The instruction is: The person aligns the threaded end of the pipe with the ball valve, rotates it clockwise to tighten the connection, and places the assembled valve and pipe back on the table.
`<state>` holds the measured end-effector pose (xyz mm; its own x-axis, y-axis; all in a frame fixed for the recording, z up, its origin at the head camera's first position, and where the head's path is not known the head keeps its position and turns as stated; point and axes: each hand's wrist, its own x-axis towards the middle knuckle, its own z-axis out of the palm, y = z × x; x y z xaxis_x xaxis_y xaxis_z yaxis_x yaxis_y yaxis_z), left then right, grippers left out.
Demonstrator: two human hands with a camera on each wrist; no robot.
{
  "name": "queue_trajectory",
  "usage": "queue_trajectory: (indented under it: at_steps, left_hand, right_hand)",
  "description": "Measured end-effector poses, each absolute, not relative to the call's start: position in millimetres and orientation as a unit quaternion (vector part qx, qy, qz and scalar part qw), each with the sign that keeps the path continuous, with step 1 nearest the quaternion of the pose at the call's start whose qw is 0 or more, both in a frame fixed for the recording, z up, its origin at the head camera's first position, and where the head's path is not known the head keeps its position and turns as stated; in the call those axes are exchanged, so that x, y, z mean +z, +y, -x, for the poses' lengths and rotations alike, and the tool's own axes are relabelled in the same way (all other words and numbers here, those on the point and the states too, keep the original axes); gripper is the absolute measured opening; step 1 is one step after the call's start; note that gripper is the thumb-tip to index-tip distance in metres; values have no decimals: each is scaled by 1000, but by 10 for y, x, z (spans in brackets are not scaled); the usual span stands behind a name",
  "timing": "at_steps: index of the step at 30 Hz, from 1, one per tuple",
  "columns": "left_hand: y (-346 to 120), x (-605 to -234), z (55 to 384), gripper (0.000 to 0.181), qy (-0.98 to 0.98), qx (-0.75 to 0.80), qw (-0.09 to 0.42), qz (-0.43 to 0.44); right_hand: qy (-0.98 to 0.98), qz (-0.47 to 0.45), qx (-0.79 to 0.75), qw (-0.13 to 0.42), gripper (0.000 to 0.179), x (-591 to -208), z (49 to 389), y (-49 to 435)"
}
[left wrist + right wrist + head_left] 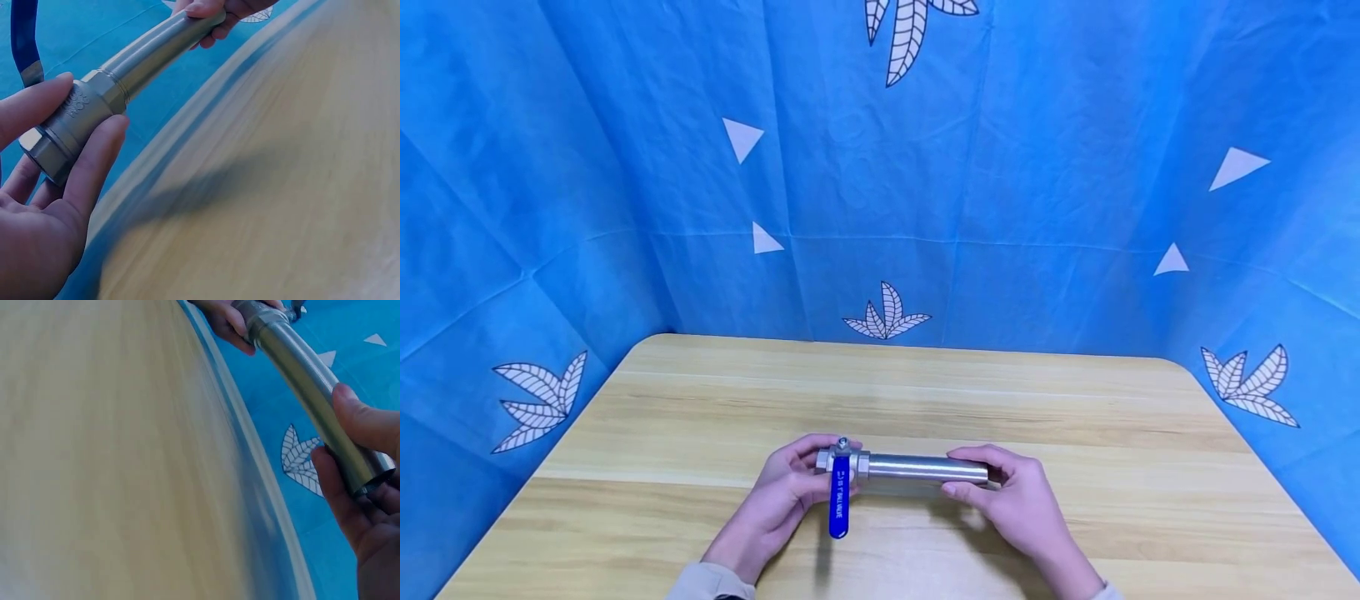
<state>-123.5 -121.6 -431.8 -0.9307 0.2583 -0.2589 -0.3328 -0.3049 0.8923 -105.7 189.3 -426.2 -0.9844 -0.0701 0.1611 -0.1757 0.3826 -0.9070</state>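
A metal ball valve (78, 112) with a blue lever handle (840, 500) is joined to a straight steel pipe (917, 468). My left hand (782, 492) grips the valve body, thumb and fingers on opposite sides of it. The lever points toward me in the head view, with white lettering along it. At the pipe's free end, my right hand (1011, 492) pinches the tube between thumb and fingers. The right wrist view shows that end of the pipe (331, 419) as an open, hollow mouth. Valve and pipe are held level above the table, casting a shadow.
The light wooden table (700, 392) has rounded far corners. Blue curtains (880, 183) with white leaf and triangle prints hang behind it and along both sides.
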Motion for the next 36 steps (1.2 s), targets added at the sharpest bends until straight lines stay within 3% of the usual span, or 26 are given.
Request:
queue_trajectory:
  at_steps: [18, 36]
  left_hand:
    - [-1164, -4282, 1211, 47, 575, 801, 165, -8]
    - [-1197, -4251, 1278, 50, 620, 772, 138, 16]
  right_hand:
    - [-793, 7, 610, -1, 41, -4179, 1068, 1933]
    - [-760, 29, 649, -2, 41, -4166, 1097, 1910]
